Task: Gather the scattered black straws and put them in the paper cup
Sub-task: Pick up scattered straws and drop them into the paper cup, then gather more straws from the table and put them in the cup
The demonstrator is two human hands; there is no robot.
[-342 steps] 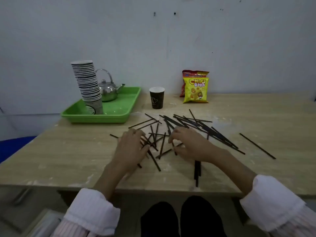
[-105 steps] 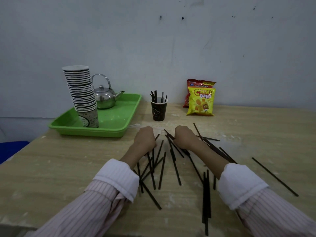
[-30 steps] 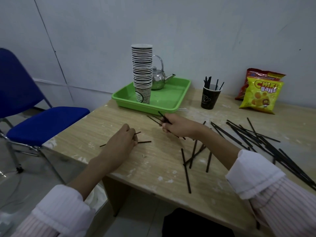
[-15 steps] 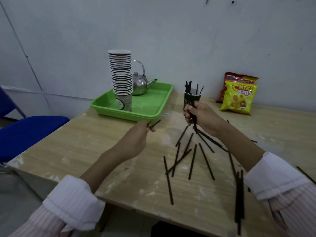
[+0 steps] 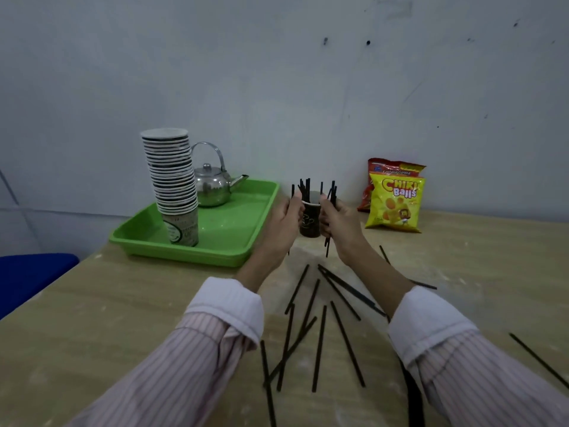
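Left hand [image 5: 284, 224] and right hand [image 5: 338, 221] each gripping thin black plastic straws [image 5: 328, 217], flanking the dark paper cup [image 5: 310, 218] at nine and three o'clock, more lying scattered at six.

Single head view, looking forward and down, table [image 5: 92, 318] close below

The yellow snack bag [image 5: 395, 204], standing to the right of the paper cup [image 5: 310, 218], reads "CHIKI Balls" in red and white letters; the red bag [image 5: 388, 172] behind the yellow snack bag carries a line of small print along its top, too small to read; the paper cup bears a pale swirled mark, no legible word; the bottom cup of the cup stack [image 5: 172, 180], left of the paper cup, shows printing that is illegible.
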